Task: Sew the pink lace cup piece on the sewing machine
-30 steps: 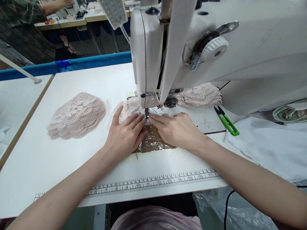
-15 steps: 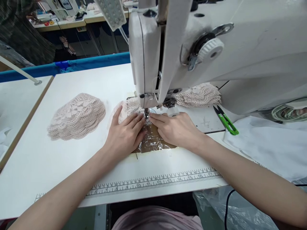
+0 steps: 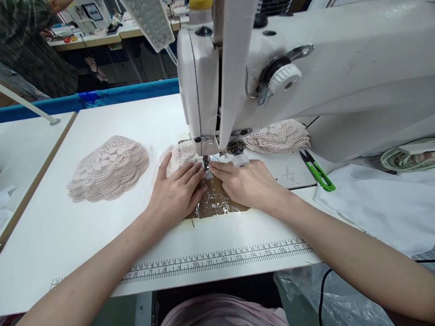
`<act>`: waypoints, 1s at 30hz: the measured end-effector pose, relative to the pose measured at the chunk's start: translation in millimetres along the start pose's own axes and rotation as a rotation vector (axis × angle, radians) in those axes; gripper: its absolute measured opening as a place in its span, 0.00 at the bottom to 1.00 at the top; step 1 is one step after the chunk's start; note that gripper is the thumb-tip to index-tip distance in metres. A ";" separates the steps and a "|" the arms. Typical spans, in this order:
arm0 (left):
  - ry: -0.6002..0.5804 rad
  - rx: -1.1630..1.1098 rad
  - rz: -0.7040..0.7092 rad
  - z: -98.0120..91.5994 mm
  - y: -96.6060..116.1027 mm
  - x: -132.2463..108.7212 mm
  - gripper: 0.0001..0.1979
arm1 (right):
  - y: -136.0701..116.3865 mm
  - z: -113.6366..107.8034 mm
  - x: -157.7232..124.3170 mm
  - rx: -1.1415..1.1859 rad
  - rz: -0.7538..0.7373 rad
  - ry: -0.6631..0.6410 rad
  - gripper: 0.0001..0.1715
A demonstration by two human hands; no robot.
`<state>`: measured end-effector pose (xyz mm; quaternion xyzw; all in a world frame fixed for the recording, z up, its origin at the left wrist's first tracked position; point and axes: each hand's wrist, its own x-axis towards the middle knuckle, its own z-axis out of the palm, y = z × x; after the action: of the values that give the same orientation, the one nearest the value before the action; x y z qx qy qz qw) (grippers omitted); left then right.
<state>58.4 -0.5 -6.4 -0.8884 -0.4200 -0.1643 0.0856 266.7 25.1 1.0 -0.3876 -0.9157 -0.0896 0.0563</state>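
Note:
My left hand (image 3: 175,185) lies flat on a pale pink lace piece (image 3: 176,156), its fingers spread and their tips close to the presser foot (image 3: 206,164). From the other side my right hand (image 3: 249,183) reaches in, fingers stretched out and tips just right of the foot. Its thumb is tucked low over the brown taped plate (image 3: 214,203), and I see nothing gripped in it. The sewing machine (image 3: 207,90) stands over both hands. Part of the lace is hidden beneath my left fingers and the machine head.
A lace stack (image 3: 108,170) lies left, another lace pile (image 3: 277,136) behind the machine head. Green thread snips (image 3: 317,171) rest right, beside white cloth (image 3: 377,199). A printed ruler (image 3: 217,261) runs along the front edge. Another person (image 3: 34,54) stands beyond the blue-edged table.
The whole view has shifted slightly, and the machine head appears a little further left. Both hands keep nearly the same place at the presser foot.

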 end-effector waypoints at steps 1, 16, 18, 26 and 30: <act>0.001 0.004 0.002 0.0 0.1 0.0 0.18 | 0.1 0.2 0.1 0.002 -0.003 0.001 0.25; 0.018 0.003 -0.032 -8.9 -11.1 0.8 0.16 | -9.8 2.3 -3.9 0.142 -0.068 0.315 0.18; 0.033 0.000 -0.020 -9.8 -12.3 0.4 0.15 | -16.6 4.0 -4.5 0.189 -0.114 0.322 0.17; 0.217 0.065 0.071 -17.8 -15.9 -1.9 0.10 | -17.6 -7.6 -5.9 0.155 -0.079 0.423 0.15; 0.169 0.017 0.098 -15.4 -18.2 -0.6 0.06 | -20.8 -9.6 -5.8 0.188 -0.207 0.373 0.16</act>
<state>40.6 6.2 8.0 -0.8900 -0.3689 -0.2308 0.1364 256.1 4.8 6.9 -0.2612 -0.9287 -0.0791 0.2510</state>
